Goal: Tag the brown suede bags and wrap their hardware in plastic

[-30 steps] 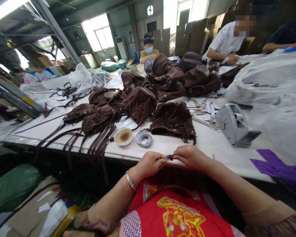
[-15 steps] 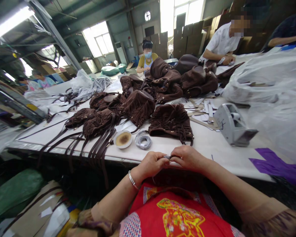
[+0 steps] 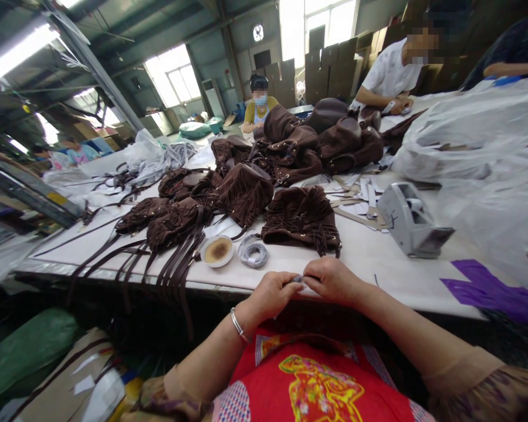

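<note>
Both hands meet at the table's front edge, pinching one small grey piece (image 3: 297, 279) between their fingertips. My left hand (image 3: 273, 293), with a silver bangle at the wrist, has its fingers closed on the piece's left side. My right hand (image 3: 334, 282) pinches it from the right; most of the piece is hidden by fingers. Just beyond lie a coil of grey cord (image 3: 253, 252), a round dish (image 3: 217, 251) with a yellowish-brown inside, and a dark brown fringed bag (image 3: 301, 220).
A heap of brown bags (image 3: 317, 138) covers the middle of the table (image 3: 361, 264). A grey tape dispenser (image 3: 411, 223), paper strips (image 3: 365, 199) and clear plastic (image 3: 475, 135) lie to the right. Straps hang over the front edge. Several people sit around the table.
The view has shifted slightly. Both hands remain together at the table edge with the small grey piece, their fingers nearly unchanged.
</note>
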{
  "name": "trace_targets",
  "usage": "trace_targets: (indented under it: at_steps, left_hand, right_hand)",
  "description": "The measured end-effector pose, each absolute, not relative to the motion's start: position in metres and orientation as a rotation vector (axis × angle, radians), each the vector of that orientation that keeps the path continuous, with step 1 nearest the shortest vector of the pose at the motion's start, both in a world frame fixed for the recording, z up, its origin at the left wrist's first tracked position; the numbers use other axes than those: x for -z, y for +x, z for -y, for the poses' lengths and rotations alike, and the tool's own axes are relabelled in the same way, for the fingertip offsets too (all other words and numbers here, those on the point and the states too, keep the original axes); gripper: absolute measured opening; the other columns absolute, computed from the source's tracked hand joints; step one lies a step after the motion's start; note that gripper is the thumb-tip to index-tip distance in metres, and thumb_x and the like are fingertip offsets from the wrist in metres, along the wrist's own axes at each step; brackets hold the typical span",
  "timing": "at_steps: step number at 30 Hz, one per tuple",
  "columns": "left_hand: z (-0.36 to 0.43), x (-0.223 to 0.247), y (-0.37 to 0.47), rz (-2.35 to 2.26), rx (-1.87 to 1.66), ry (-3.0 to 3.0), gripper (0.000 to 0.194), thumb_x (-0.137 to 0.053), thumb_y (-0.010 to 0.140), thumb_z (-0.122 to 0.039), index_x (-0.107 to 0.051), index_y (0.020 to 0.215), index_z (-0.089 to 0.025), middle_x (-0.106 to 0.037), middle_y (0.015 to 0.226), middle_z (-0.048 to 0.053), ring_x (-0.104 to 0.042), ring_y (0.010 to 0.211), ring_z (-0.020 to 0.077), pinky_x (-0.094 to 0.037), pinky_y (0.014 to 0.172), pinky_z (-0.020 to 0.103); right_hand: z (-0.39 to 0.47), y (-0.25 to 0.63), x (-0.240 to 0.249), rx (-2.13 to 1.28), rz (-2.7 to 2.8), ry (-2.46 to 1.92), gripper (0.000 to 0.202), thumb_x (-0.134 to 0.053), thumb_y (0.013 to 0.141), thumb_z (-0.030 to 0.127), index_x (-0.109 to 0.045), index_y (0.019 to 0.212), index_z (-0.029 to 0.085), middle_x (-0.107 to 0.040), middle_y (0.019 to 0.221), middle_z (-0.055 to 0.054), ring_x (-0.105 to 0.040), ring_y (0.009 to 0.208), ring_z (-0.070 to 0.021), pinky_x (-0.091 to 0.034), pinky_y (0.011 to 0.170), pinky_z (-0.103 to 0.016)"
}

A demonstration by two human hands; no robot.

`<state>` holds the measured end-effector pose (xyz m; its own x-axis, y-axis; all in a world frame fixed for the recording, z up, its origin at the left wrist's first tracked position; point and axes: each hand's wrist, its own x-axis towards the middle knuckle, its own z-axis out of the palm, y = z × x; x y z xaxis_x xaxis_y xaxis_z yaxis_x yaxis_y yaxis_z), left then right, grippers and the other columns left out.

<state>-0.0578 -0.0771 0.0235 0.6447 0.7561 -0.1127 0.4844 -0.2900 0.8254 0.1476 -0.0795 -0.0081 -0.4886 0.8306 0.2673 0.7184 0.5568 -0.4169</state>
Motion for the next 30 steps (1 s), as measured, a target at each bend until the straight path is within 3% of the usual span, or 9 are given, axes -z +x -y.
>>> trace_targets:
  at_steps: [3, 8, 13, 19, 25, 30]
  left_hand:
    - [0.076, -0.017, -0.055, -0.984, -0.372, 2.023, 0.030, -0.046, 0.094, -0.031, -0.072, 0.092, -0.016, -0.071, 0.083, 0.002, -0.058, 0.074, 0.0143, -0.042, 0.070, 0.023]
    - [0.069, -0.010, -0.058, -1.131, -0.367, 2.207, 0.030, -0.045, 0.094, -0.028, -0.067, 0.077, -0.017, -0.064, 0.067, 0.000, -0.054, 0.064, 0.0129, -0.038, 0.062, 0.023]
    - [0.061, -0.014, -0.049, -1.240, -0.231, 2.443, 0.033, -0.043, 0.096, -0.029, -0.068, 0.077, -0.018, -0.069, 0.074, 0.004, -0.058, 0.066, 0.0158, -0.037, 0.062, 0.026]
    - [0.047, -0.009, -0.017, -1.287, -0.083, 2.579, 0.037, -0.040, 0.097, -0.027, -0.071, 0.078, -0.020, -0.074, 0.082, 0.007, -0.064, 0.074, 0.0201, -0.039, 0.066, 0.028]
    - [0.036, -0.003, -0.001, -1.257, -0.128, 2.525, 0.038, -0.040, 0.098, -0.031, -0.073, 0.082, -0.020, -0.074, 0.083, 0.007, -0.063, 0.074, 0.0188, -0.041, 0.069, 0.027]
    - [0.035, -0.003, 0.003, -1.265, -0.077, 2.528, 0.040, -0.040, 0.098, -0.034, -0.074, 0.083, -0.019, -0.074, 0.086, 0.009, -0.063, 0.078, 0.0196, -0.041, 0.072, 0.028]
  right_hand:
    - [0.080, 0.150, 0.010, -0.403, 2.400, -1.155, 0.023, -0.055, 0.092, 0.023, -0.071, 0.076, 0.017, -0.070, 0.070, -0.006, -0.060, 0.065, -0.0169, -0.035, 0.064, -0.029]
    - [0.071, 0.177, 0.012, -0.304, 2.404, -1.113, 0.012, -0.061, 0.090, 0.023, -0.072, 0.091, 0.018, -0.071, 0.085, -0.007, -0.062, 0.085, -0.0209, -0.037, 0.079, -0.033]
    - [0.060, 0.189, 0.023, -0.218, 2.360, -1.189, 0.020, -0.059, 0.090, 0.019, -0.069, 0.073, 0.018, -0.069, 0.077, -0.005, -0.059, 0.080, -0.0191, -0.037, 0.079, -0.034]
    - [0.060, 0.176, 0.039, -0.319, 2.256, -1.166, 0.020, -0.057, 0.091, 0.019, -0.069, 0.075, 0.018, -0.068, 0.077, -0.006, -0.060, 0.079, -0.0194, -0.041, 0.077, -0.033]
    - [0.064, 0.204, 0.044, -0.234, 1.888, -1.318, 0.018, -0.050, 0.094, 0.024, -0.068, 0.095, 0.019, -0.069, 0.098, -0.011, -0.061, 0.094, -0.0239, -0.046, 0.089, -0.039]
    - [0.072, 0.220, 0.051, -0.373, 1.621, -1.598, 0.023, -0.056, 0.087, 0.028, -0.065, 0.104, 0.016, -0.067, 0.090, -0.009, -0.063, 0.081, -0.0223, -0.052, 0.080, -0.037]
